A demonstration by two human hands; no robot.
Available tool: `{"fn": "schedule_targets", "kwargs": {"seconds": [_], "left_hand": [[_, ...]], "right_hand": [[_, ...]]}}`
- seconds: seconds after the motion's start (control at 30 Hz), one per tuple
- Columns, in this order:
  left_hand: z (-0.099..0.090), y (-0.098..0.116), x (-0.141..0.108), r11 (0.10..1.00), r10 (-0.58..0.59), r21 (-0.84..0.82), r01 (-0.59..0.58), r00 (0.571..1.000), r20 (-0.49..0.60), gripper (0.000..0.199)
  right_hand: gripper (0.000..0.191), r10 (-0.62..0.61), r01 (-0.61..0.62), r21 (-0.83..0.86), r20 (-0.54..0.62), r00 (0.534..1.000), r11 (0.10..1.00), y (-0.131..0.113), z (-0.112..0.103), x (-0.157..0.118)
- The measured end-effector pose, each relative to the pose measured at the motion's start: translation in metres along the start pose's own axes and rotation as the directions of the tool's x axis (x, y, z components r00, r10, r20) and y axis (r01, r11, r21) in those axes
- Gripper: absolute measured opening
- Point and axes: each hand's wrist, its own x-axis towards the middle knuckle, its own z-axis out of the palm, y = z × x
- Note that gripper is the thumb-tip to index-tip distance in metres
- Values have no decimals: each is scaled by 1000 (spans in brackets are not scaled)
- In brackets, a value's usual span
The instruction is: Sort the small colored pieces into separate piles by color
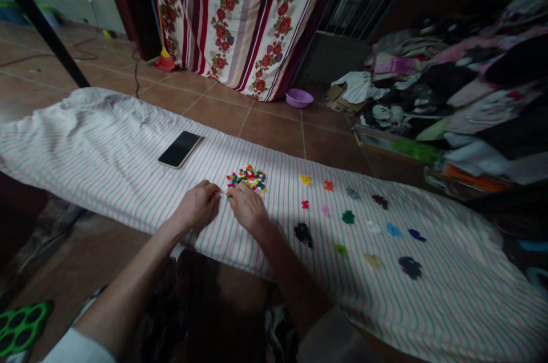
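A heap of tiny multicoloured pieces, bead-like in size, lies on a striped cloth. At the heap's near edge my right hand is closed, its fingertips pinched down by the cloth; what they hold is too small to make out. My left hand is just to the left, fingers curled together and pointing toward the right hand. A small whitish speck shows between the two hands. Farther right lie small single-colour piles, among them a yellow pile, a dark green pile and a black pile.
A phone lies on the cloth left of the heap. Beyond the cloth, a purple basin and a red broom are near a floral curtain. Clothes and boxes are piled at the right.
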Motion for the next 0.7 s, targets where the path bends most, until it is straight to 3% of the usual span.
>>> {"fn": "schedule_targets", "kwargs": {"seconds": [0.13,0.4,0.57,0.7], "left_hand": [[-2,-1,-2,992,77,106,-69,995,-69,28],[3,-2,-3,959,242,161,-235,970,-25,28],[7,-3,-1,955,270,137,-262,962,-43,30],[5,0,-1,958,266,118,-260,964,-32,30]], "right_hand": [[25,37,-36,33,-29,999,999,3,3,1],[17,63,-60,71,-35,997,996,5,2,0],[16,63,-57,121,-45,997,991,6,1,1],[14,5,20,216,-115,993,976,10,1,3]]}}
